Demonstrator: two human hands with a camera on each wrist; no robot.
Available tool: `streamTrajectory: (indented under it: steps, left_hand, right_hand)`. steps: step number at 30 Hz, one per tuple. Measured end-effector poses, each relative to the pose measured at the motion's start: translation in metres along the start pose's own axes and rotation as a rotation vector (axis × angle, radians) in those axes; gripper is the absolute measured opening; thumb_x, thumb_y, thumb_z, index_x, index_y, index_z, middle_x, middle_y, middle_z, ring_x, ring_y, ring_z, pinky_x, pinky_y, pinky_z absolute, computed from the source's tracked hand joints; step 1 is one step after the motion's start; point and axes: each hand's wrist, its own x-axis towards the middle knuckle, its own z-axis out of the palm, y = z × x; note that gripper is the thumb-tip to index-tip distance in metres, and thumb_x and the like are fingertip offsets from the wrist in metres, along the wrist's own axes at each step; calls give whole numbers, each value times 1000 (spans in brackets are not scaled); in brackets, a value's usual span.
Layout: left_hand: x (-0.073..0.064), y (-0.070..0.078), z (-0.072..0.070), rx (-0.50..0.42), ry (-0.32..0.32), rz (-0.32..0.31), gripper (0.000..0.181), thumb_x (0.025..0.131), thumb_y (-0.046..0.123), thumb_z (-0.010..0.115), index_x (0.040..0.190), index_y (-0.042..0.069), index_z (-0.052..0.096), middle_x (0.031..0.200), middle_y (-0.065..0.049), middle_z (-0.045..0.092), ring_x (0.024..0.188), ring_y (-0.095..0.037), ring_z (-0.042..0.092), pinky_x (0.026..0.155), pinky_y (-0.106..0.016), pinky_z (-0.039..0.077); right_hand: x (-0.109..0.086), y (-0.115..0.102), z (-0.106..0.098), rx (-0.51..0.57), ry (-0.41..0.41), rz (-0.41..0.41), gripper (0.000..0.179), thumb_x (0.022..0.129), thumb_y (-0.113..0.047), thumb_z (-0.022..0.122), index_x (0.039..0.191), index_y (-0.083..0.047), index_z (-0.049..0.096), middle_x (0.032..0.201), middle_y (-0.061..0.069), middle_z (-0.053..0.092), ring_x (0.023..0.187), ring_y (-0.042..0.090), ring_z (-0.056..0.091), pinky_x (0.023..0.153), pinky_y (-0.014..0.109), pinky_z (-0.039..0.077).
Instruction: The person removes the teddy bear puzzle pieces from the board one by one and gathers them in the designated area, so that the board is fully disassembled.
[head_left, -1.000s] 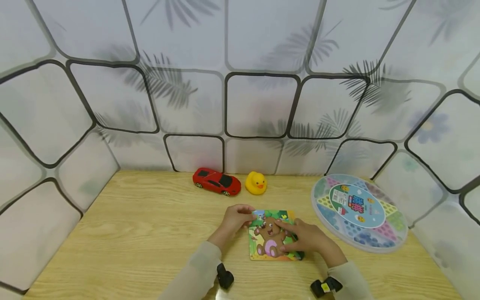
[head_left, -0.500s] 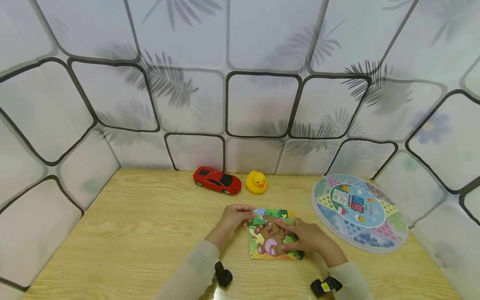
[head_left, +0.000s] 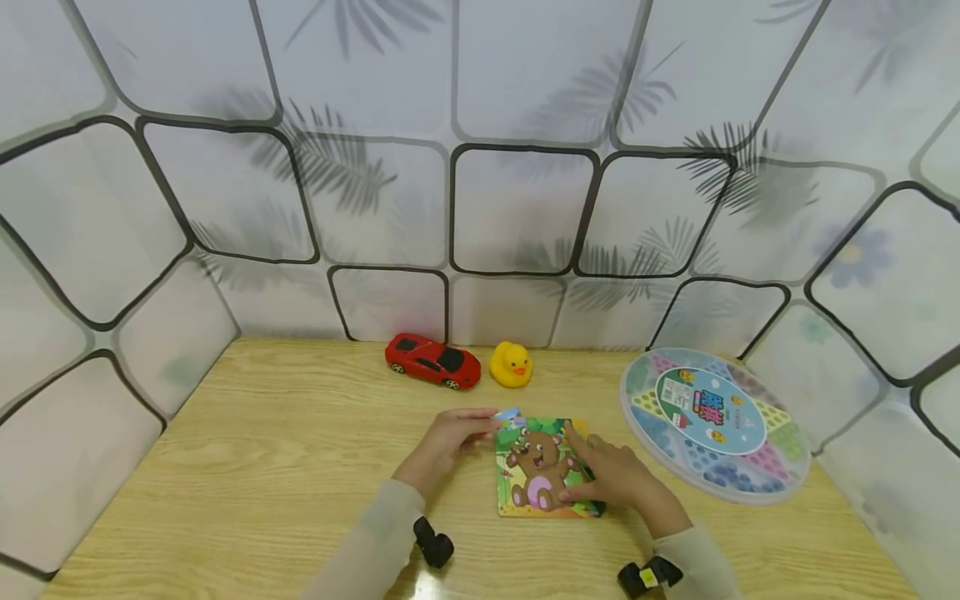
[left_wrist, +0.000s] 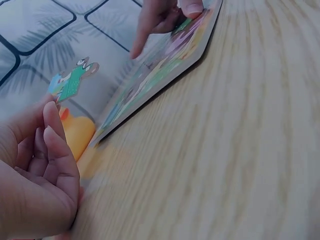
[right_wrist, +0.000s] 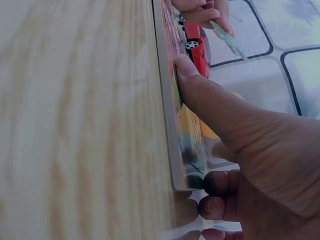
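Note:
A square jigsaw puzzle (head_left: 536,492) with a brown bear picture lies flat on the table. Between thumb and fingertips, my left hand (head_left: 444,440) pinches a small jigsaw piece (left_wrist: 71,82), raised beside the puzzle's far left corner. Blue, green and a cartoon eye show on the piece in the left wrist view. My right hand (head_left: 621,477) holds the puzzle's right side. Its thumb (right_wrist: 200,82) presses on the picture, the index finger stretches over the upper right part, and the other fingers curl against the edge near a corner.
Behind the puzzle are a red toy car (head_left: 432,362) and a yellow rubber duck (head_left: 512,365), close to the patterned wall. A round board-game box (head_left: 716,425) with a clear rim lies to the right. Bare wood table (head_left: 300,450) extends on the left.
My left hand has drawn back slightly left, and the jigsaw piece has come up from the puzzle's far left corner. My right index finger has shifted right and up off the bear's face.

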Motion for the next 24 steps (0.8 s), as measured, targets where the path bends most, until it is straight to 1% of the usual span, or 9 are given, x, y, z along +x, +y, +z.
streamTrajectory:
  steps: [2,5,7,10,13,16,18,20,24]
  left_hand:
    - [0,0,-6,-3,8,-5,33,84,5,70,117,0,66,80,-1,71,59,-2,59,48,-15,42]
    - [0,2,-19,-6,28,-3,33,86,5,68,118,0,65,85,-3,71,60,-2,58,49,-13,43]
    - [-1,4,-29,-3,47,-2,33,86,5,68,118,0,65,86,-3,71,62,-3,60,51,-13,44]
    - [-4,8,-48,-14,85,2,33,84,5,70,116,-1,66,83,-3,71,63,-5,60,52,-13,46]
    - [-7,13,-69,-19,130,5,32,84,4,70,115,-1,66,78,-2,70,61,-5,60,51,-14,45]
    - [-10,17,-91,7,175,2,35,85,6,69,118,-1,64,76,0,70,62,-3,60,51,-13,46]
    - [-11,19,-106,21,197,-2,37,85,8,69,121,-1,63,76,1,70,62,-3,60,51,-13,46]
    - [-13,22,-119,45,212,-6,39,86,9,69,123,-1,61,76,2,69,63,-2,60,52,-13,46]
    - [-19,25,-139,75,228,-5,40,87,9,68,124,-2,60,75,3,68,63,-2,59,51,-12,46]
  right_hand:
    - [1,0,2,5,-5,31,100,72,-63,67,146,-4,34,95,6,54,76,17,51,62,38,40]
    - [2,0,4,-2,-10,57,99,71,-64,68,144,-4,38,107,13,56,89,22,56,71,50,44]
    - [3,-2,4,0,-12,66,99,71,-64,68,144,-5,39,106,13,55,89,23,56,73,53,44]
    - [2,-4,2,-4,-8,71,99,70,-65,67,144,-5,39,99,9,54,85,20,54,72,51,42]
    - [1,-5,1,-18,-7,74,99,70,-66,67,144,-6,39,96,7,53,82,17,52,68,46,40]
    - [1,-6,1,-28,0,78,98,70,-66,67,143,-7,40,99,8,54,85,18,53,68,44,39]
    - [0,-6,1,-28,6,80,98,69,-66,68,143,-7,41,104,11,55,89,21,55,69,45,40]
    - [-1,-6,1,-30,14,79,98,69,-65,68,143,-8,41,105,12,56,89,22,56,68,44,40]
    - [-1,-5,1,-43,14,80,98,69,-66,68,143,-9,41,95,6,54,78,16,50,63,37,34]
